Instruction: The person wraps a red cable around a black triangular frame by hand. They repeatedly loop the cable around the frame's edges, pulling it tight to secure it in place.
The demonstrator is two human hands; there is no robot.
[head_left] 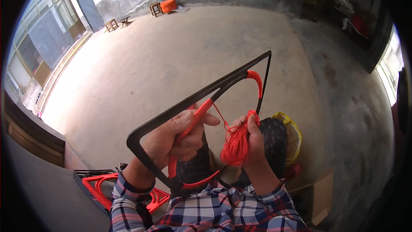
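A black frame (206, 89) with sharp corners is held up tilted above my lap. Parts of its curved inner ring are wrapped in red cord. My left hand (171, 135) reaches through the frame, fingers closed round the red-wrapped part of the ring. A thin red strand runs from there to a looped bundle of red cord (236, 146), which my right hand (254, 139) grips, thumb on top. More red wrapping (256, 81) covers the ring near the far right corner. At my left side lie several similar black frames with red wrapping (101, 193).
A yellow-rimmed bag or basket (296, 133) stands beside my right knee. Close to my right side is a cardboard box (322, 197). By the far wall are small wooden stools (155, 9) and an orange-red item (168, 5). Concrete floor (150, 64) stretches ahead.
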